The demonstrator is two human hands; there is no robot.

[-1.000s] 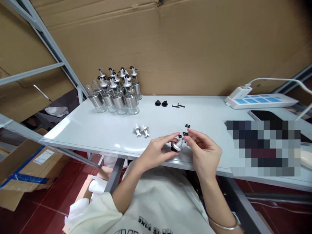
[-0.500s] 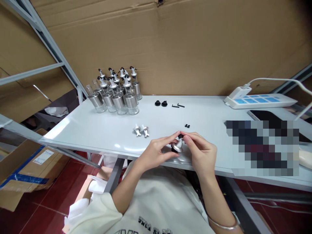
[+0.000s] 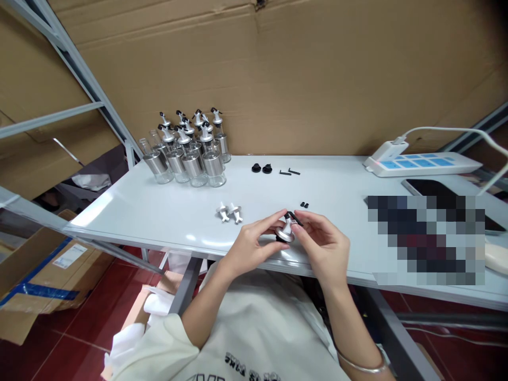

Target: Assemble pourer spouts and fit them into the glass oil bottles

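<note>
Near the table's front edge, my left hand [image 3: 251,242] grips a silver bottle pourer [image 3: 284,234] by its round base, between thumb and fingers. The pourer's spout points up, and a black lever [image 3: 295,218] slants across its top toward the right. My right hand [image 3: 328,247] pinches around that lever with thumb and forefinger. Left of my hands lie two silver pourer tops [image 3: 230,212] without black parts. Two tiny black caps [image 3: 304,205] rest just beyond my fingers. Farther back are two black stoppers [image 3: 262,168] and two thin black levers [image 3: 289,172].
Several glass-and-steel bottles [image 3: 194,169], most with pourers fitted, stand in a group at the back left. A white power strip [image 3: 428,165] with a plugged-in charger, a phone [image 3: 444,193] and a blurred-out patch occupy the right side. Cardboard [image 3: 301,79] backs the table.
The pourer has turned and shifted slightly left in my hands. Its black lever now shows, slanting to the right, where only a small black top showed before. My right hand has moved a little left.
</note>
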